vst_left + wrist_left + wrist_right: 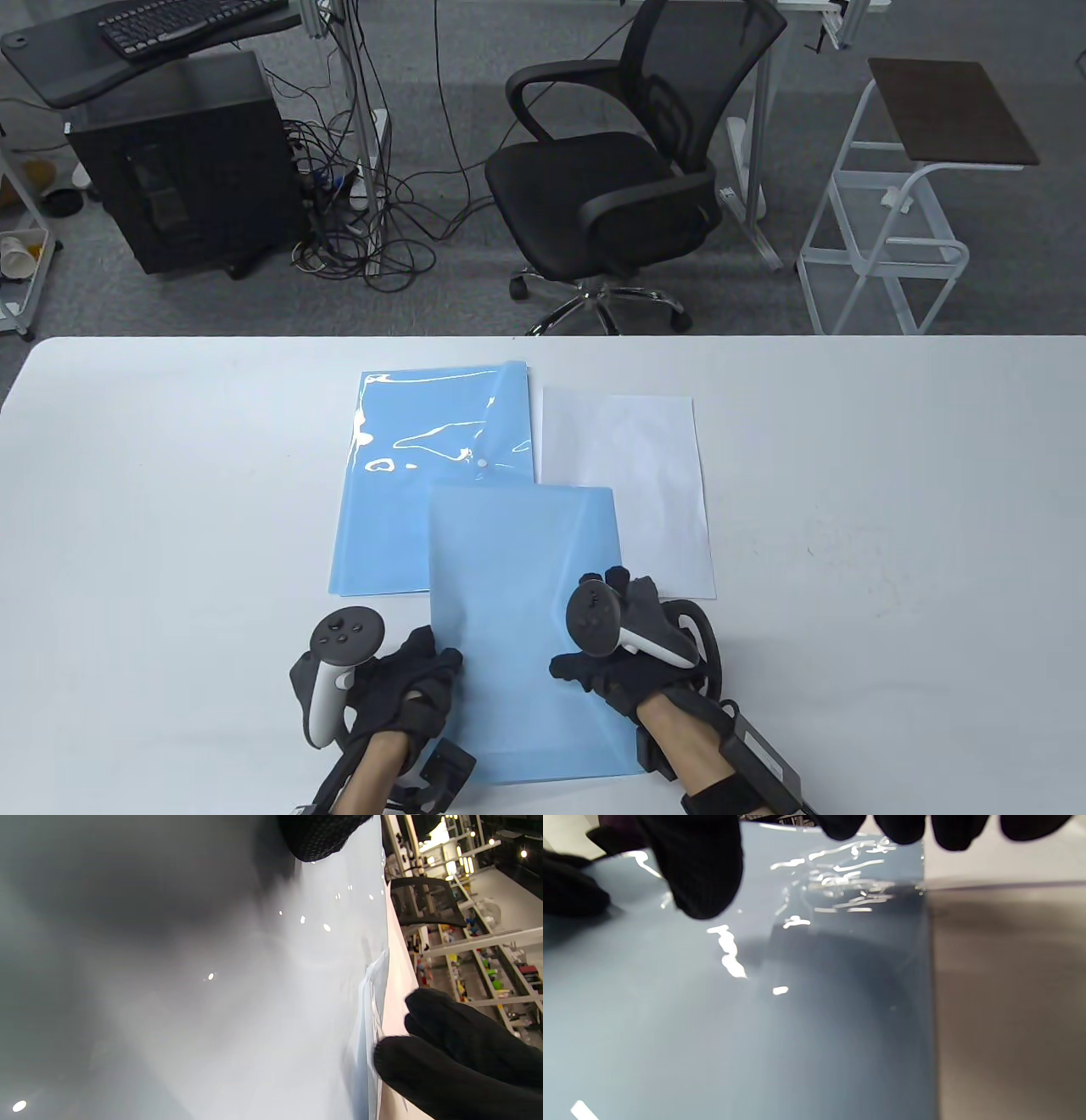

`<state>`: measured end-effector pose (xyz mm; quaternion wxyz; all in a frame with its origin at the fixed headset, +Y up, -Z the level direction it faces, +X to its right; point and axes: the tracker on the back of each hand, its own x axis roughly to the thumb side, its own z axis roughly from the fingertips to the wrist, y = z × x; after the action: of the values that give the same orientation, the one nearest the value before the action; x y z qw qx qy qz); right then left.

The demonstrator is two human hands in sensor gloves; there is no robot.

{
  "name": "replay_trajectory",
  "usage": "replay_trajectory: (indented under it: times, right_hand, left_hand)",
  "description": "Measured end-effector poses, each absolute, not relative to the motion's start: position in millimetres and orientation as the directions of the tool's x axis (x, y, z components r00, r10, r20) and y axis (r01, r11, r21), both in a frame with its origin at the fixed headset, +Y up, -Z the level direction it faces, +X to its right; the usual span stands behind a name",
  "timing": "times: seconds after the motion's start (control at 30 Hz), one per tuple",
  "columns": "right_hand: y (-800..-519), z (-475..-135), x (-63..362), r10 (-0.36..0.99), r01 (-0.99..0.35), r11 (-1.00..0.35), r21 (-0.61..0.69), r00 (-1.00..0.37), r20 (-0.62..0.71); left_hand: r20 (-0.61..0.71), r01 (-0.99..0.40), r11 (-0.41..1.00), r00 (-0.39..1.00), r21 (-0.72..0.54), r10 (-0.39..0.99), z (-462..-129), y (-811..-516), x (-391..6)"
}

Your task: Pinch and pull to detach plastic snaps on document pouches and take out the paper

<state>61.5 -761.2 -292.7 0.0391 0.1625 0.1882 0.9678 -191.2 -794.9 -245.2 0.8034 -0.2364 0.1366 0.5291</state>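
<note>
A shut light-blue document pouch [517, 577] lies flat at the table's near edge. My left hand [416, 679] lies with its fingers [445, 1060] flat on the pouch's left edge [371, 1005], the thumb apart. My right hand [594, 662] rests on the pouch's right side, where the flap ends. In the right wrist view its thumb [704, 878] and fingertips hover just over the glossy pouch [797, 1005], pinching nothing. The snap is hidden under this hand. Behind lies a second blue pouch [424, 458] with its flap open and its white snap [482, 463] showing. A white paper sheet [636, 475] lies to its right.
The white table [891, 509] stretches bare to both sides of the pouches. Beyond its far edge stand a black office chair [611, 170], a black computer tower [187, 161] with cables, and a white metal cart [916, 195].
</note>
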Motion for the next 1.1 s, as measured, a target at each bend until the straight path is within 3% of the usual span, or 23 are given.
replay_trajectory:
  times: [0.2,0.47,0.57,0.73,0.93,1.1]
  right_hand:
    - [-778.1,-300.8,41.5,0.076,0.061,-0.918,0.391,-0.943,0.325]
    - [-772.8,-305.8,33.4,0.033,0.097,-0.928,0.361,-0.941,0.337]
    - [-774.7,-305.6,25.1,-0.063,0.177,-0.938,0.297,-0.931,0.358]
    - [-772.3,-306.8,17.2,-0.002,0.199,-0.845,0.497,-0.929,0.369]
    - [-774.0,-305.8,17.6,-0.048,0.224,-0.873,0.433,-0.923,0.381]
    - [-785.4,-297.9,-0.5,-0.258,0.395,-0.879,0.265,-0.863,0.434]
  left_hand:
    - [-0.465,-0.909,0.335,0.416,-0.25,0.782,-246.0,-794.2,-191.4]
    - [-0.466,-0.902,0.349,0.43,-0.254,0.773,-247.3,-793.8,-191.6]
    - [-0.463,-0.899,0.357,0.437,-0.255,0.771,-247.4,-793.5,-191.3]
    - [-0.466,-0.896,0.365,0.444,-0.254,0.766,-247.4,-793.3,-192.0]
    - [-0.466,-0.894,0.369,0.447,-0.253,0.764,-247.6,-793.1,-191.6]
    - [-0.464,-0.89,0.38,0.455,-0.25,0.76,-247.5,-792.8,-191.0]
